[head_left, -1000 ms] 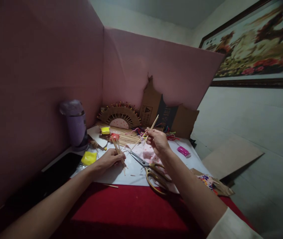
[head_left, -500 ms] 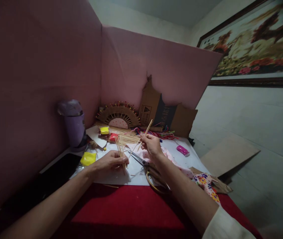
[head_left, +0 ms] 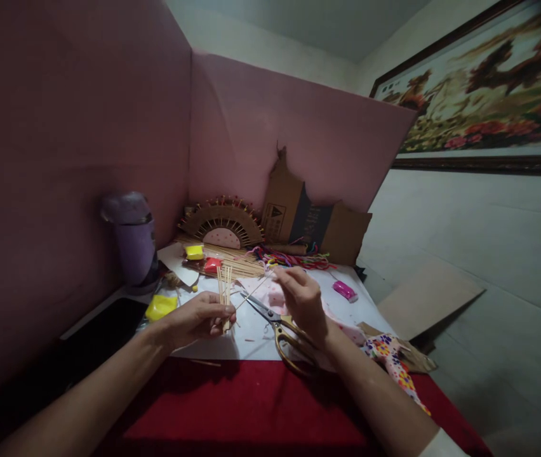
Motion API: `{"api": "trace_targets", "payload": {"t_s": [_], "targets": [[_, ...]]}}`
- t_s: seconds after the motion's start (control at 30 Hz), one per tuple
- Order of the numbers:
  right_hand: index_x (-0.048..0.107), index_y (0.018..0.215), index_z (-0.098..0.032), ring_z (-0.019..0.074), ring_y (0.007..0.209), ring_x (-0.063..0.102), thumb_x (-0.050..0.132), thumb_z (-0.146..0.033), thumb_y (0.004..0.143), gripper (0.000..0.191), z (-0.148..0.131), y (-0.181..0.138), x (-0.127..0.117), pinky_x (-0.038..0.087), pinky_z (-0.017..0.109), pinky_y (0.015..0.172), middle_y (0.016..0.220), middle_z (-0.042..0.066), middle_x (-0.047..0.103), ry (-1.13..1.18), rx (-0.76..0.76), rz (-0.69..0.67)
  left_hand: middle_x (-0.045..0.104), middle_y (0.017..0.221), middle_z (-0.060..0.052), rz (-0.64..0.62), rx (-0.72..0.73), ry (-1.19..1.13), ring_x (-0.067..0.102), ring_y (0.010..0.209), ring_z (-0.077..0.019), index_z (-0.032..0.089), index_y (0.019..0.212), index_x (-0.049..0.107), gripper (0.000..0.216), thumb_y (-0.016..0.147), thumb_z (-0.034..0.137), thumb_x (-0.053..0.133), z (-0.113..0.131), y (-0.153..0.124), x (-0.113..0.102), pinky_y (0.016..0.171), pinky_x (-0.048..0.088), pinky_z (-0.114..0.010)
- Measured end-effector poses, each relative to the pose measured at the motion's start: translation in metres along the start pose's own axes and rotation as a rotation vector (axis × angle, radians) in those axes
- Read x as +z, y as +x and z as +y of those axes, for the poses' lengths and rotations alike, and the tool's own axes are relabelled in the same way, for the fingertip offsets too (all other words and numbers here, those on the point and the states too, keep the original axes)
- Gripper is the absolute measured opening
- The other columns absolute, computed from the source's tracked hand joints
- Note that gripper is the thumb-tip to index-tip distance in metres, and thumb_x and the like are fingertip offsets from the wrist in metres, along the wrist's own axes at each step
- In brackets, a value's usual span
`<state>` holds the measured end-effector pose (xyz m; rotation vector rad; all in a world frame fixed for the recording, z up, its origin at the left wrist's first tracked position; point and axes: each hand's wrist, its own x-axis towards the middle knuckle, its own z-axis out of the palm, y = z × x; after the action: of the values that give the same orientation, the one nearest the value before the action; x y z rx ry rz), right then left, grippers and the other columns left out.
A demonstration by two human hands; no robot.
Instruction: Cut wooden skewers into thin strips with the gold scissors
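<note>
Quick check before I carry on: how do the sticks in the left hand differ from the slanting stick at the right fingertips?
Number: the bundle has several sticks; the slanting stick is single.
Pose: the bundle stands nearly upright, while the slanting stick leans, rising toward the right hand.
Grip: the left hand holds the bundle low; the right fingertips pinch the slanting stick's upper end.
Shared: both are thin and pale tan.
</note>
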<state>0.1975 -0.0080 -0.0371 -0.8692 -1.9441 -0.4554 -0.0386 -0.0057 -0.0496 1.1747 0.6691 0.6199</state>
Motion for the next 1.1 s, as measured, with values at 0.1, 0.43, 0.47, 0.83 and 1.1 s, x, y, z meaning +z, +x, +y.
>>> {"api": "trace_targets", "payload": {"t_s": [0.1,0.43,0.47,0.83,1.1], "targets": [[0.063,0.106,-0.019,0.0154,0.073,0.054,0.040,-0.015,0.089,0.029,-0.007,-0.004,0.003,0.043,0.026,0.065,0.081,0.008,0.061,-0.094,-0.203,-0.227,0.051,0.050,0.001,-0.033,-0.018,0.041,0.037,0.041,-0.0027,0.009,0.065,0.065,0.019,0.069,0.027,0.066,0.001,-0.001,0.003,0.040,0.024,-0.016],[0.053,0.074,-0.018,0.0136,0.059,0.055,0.047,-0.024,0.085,0.014,-0.021,0.005,0.019,0.045,0.025,0.056,0.066,0.003,0.057,0.358,0.453,-0.186,0.056,0.055,-0.002,0.200,0.125,-0.018,0.043,0.044,-0.0035,0.007,0.066,0.063,0.025,0.069,0.032,0.066,0.005,0.005,-0.007,0.041,0.026,-0.017],[0.052,0.073,-0.018,0.0126,0.054,0.055,0.048,-0.026,0.083,0.013,-0.022,0.005,0.021,0.045,0.024,0.051,0.062,0.001,0.056,0.493,0.597,-0.182,0.056,0.054,-0.002,0.246,0.131,-0.021,0.043,0.044,-0.0038,0.007,0.066,0.062,0.023,0.068,0.031,0.067,0.006,0.006,-0.008,0.042,0.027,-0.017],[0.054,0.069,-0.017,0.0101,0.048,0.053,0.052,-0.021,0.076,0.008,-0.033,-0.013,0.034,0.040,0.020,0.048,0.053,-0.003,0.055,0.703,0.758,-0.371,0.059,0.055,0.002,0.518,0.123,0.301,0.043,0.040,-0.0071,0.012,0.074,0.057,0.020,0.056,0.016,0.065,-0.004,0.017,-0.003,0.043,0.030,-0.021],[0.053,0.063,-0.019,0.0096,0.047,0.043,0.052,-0.015,0.074,0.012,-0.042,-0.003,0.035,0.032,0.020,0.048,0.049,-0.005,0.048,0.612,0.583,-0.436,0.052,0.047,0.001,0.448,0.212,0.437,0.039,0.039,-0.0070,0.014,0.058,0.052,0.040,0.076,0.050,0.048,-0.009,0.020,-0.006,0.042,0.027,-0.021]]}}
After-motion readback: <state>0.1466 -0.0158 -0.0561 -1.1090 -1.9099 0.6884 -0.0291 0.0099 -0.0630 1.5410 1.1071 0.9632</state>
